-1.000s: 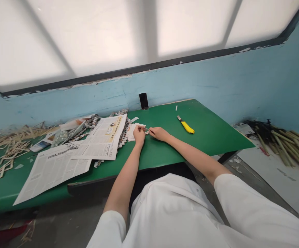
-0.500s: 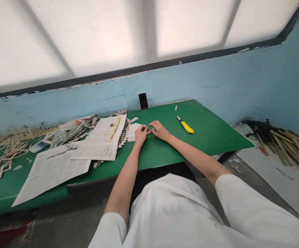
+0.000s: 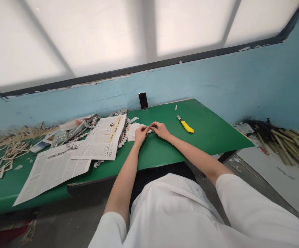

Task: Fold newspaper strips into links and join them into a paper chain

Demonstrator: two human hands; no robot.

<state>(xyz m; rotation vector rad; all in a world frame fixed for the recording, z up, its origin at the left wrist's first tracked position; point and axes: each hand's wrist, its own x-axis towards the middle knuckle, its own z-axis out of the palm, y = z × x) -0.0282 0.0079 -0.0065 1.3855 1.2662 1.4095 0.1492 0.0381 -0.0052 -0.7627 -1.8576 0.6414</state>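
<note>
My left hand [image 3: 140, 135] and my right hand [image 3: 160, 131] meet over the green table with their fingertips pinched close together. A small folded paper piece [image 3: 150, 130], greyish white, shows between and just under the fingers; most of it is hidden. Both hands appear closed on it. Right beside my left hand lies a stack of white paper slips [image 3: 131, 132]. Left of that, a chain of folded paper [image 3: 121, 140] pokes out from under a newspaper sheet [image 3: 101, 137].
A yellow-handled knife [image 3: 187, 127] lies right of my hands. A phone [image 3: 143, 101] leans on the blue wall. A second newspaper sheet [image 3: 53, 172] overhangs the front edge. Wooden strip frames [image 3: 3, 167] cover the far left; bamboo poles [image 3: 291, 146] lie at right.
My right hand's fingers have drawn in and closed toward my left fingertips. The folded paper piece is now more covered by the fingers. Everything else stays in place.
</note>
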